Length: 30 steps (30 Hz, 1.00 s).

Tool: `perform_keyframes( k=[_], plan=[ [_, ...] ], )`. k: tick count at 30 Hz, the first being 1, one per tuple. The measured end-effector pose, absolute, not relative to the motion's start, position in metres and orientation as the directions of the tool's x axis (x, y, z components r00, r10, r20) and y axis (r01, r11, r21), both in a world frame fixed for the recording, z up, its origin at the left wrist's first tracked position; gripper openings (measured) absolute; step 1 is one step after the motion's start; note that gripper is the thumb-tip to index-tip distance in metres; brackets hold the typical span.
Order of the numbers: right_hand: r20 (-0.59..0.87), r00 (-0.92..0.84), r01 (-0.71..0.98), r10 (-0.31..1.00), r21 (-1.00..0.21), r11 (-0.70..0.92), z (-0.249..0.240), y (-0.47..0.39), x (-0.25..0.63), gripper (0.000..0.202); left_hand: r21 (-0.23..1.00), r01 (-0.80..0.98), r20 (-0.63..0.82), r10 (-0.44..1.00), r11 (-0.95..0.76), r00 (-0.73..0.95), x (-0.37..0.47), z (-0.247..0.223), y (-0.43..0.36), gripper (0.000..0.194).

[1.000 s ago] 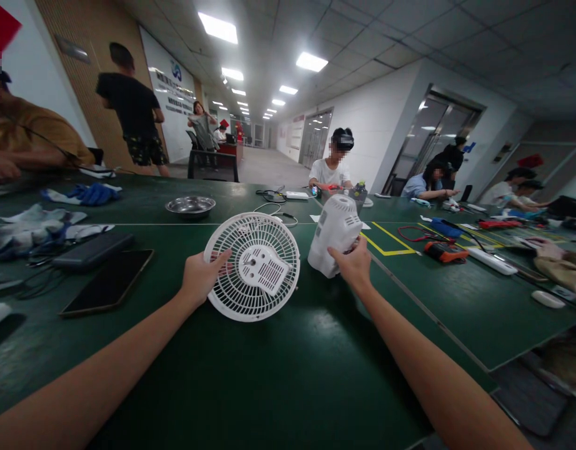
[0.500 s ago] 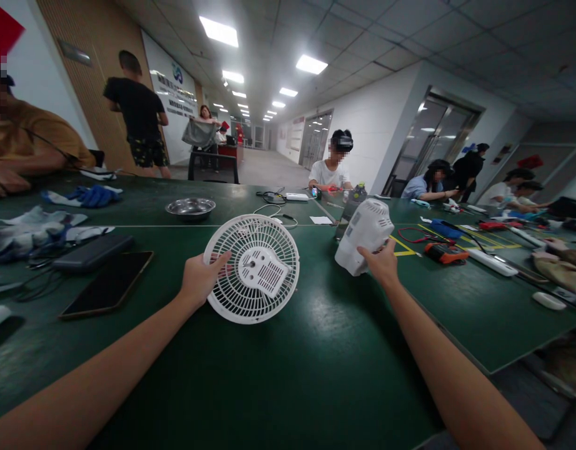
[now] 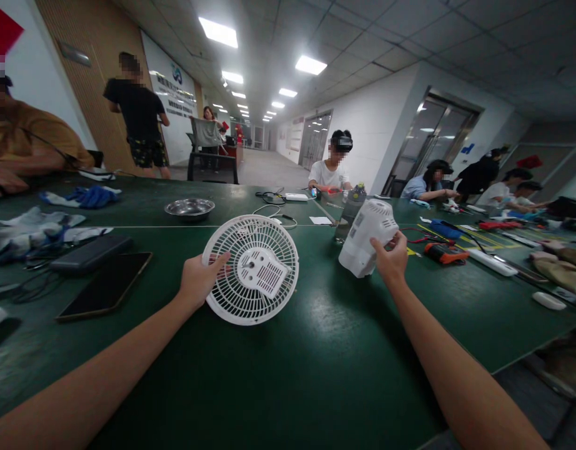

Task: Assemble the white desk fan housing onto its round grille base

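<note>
My left hand [image 3: 200, 280] grips the left rim of a round white fan grille [image 3: 264, 306], thumb on the near face and the other fingers behind it. A slotted white motor cover [image 3: 264, 273] sits at the grille's centre. Off to the right, my right hand [image 3: 391, 257] is closed on a white plastic housing [image 3: 363, 244] with vent slots near its top. It is tilted, its upper end leaning right. Whether the housing touches the table is hard to tell. The two parts are apart.
Behind the grille stands a metal bowl [image 3: 189, 209]. A black phone [image 3: 105, 286], a dark power bank [image 3: 92, 255] and gloves [image 3: 89, 196] lie at left. A clear bottle [image 3: 348, 212] is behind the housing; an orange multimeter [image 3: 445, 253] lies right. Co-workers sit around the table.
My right hand has moved slightly right with the white housing and turned it a little. The grille in my left hand has hardly moved. In the background, a person has lowered a grey cloth-like item.
</note>
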State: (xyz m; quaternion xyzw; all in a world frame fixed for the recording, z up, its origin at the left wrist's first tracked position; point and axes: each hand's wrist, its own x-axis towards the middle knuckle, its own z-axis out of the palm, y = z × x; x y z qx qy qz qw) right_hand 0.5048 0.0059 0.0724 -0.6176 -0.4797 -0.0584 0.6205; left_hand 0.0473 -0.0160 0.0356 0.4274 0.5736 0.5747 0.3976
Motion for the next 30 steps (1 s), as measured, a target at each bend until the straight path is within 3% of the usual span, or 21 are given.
perform_keyframes(
  k=[4,10,12,14,16,19,24,30],
  plan=[
    [0.690,0.491,0.704,0.532,-0.674,0.225,0.072,0.005,0.509,0.080,0.999,0.039,0.027,0.954,-0.016,-0.300,0.046,0.035,-0.017,0.028],
    [0.856,0.375,0.818,0.355,-0.486,0.309,0.079,-0.004,0.493,0.082,0.999,0.034,0.043,0.951,-0.035,-0.307,0.045,0.033,-0.015,0.029],
    [0.860,0.357,0.797,0.364,-0.484,0.362,0.079,-0.010,0.472,0.083,0.998,0.044,0.061,0.950,-0.050,-0.305,0.046,0.034,-0.015,0.030],
    [0.807,0.336,0.713,0.486,-0.555,0.428,0.074,-0.017,0.444,0.077,0.997,0.056,0.072,0.952,-0.058,-0.299,0.046,0.035,-0.016,0.030],
    [0.689,0.224,0.622,0.690,-0.646,0.443,0.063,-0.020,0.417,0.069,0.997,0.058,0.068,0.954,-0.053,-0.293,0.047,0.036,-0.017,0.029],
    [0.528,0.065,0.676,0.847,-0.647,0.352,0.044,-0.019,0.388,0.064,0.997,0.051,0.072,0.952,-0.059,-0.299,0.047,0.036,-0.016,0.027],
    [0.340,0.015,0.835,0.940,-0.521,0.175,0.027,-0.009,0.375,0.064,0.996,0.025,0.086,0.943,-0.083,-0.320,0.047,0.031,-0.011,0.027],
    [0.330,0.022,0.941,0.944,-0.327,0.092,0.019,0.001,0.373,0.065,0.995,0.012,0.103,0.950,-0.104,-0.294,0.046,0.032,-0.011,0.029]
  ],
)
